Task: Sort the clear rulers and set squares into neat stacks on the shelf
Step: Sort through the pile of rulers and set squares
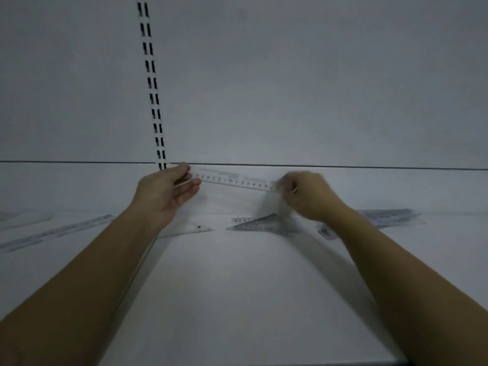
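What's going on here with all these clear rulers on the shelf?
A person holds one clear ruler up above the white shelf, the left hand gripping one end and the right hand, blurred, pinching the other. Beneath it, set squares lie in the middle and more rulers lie off to either side, loose and not yet in neat stacks.

Ruler [235, 180] above shelf [237, 286], set squares [260, 223] beneath, rulers [52, 231] left

Shop, white retail shelf [237, 286], slotted upright [153, 83] on back panel, stationery laid out
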A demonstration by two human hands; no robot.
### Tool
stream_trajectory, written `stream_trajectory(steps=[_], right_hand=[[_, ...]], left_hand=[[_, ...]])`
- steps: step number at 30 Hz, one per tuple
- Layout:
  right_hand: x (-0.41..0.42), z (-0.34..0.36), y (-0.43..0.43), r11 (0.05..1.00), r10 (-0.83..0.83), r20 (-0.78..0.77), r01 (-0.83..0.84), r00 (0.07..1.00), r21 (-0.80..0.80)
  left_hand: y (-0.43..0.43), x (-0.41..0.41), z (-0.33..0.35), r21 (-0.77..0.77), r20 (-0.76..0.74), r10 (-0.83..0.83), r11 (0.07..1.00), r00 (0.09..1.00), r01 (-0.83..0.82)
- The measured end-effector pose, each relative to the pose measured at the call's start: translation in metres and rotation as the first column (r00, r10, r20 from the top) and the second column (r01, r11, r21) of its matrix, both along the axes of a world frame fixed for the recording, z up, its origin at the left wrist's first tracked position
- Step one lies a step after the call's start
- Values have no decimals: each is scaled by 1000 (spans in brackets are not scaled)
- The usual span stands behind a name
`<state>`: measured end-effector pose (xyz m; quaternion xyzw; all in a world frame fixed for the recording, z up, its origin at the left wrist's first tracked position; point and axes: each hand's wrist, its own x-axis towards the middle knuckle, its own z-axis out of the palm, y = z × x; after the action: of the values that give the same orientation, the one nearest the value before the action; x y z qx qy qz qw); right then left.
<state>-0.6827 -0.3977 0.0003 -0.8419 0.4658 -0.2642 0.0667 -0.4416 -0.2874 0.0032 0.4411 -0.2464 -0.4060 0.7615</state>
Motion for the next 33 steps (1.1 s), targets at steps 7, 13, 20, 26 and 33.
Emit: stream_trajectory(steps=[7,13,20,26,33], right_hand=[[-18,48,39,970,203,50,-194,978,-145],[-17,73,56,942,310,-10,-306,951,139],[-92,70,40,924,-91,755,-228,650,308],[-152,27,21,844,-354,843,-251,405,475],[-215,-16,-6,833,-553,645,377,527,406]], left_hand=[[-1,-39,5,25,204,-81,997,976,77],[-2,-84,36,-65,528,-98,986,844,155],[-15,-154,27,90,892,-145,985,428,147],[-45,-209,4,90,996,-87,991,-27,96],[-94,-246,-7,205,953,-181,976,-244,74]])
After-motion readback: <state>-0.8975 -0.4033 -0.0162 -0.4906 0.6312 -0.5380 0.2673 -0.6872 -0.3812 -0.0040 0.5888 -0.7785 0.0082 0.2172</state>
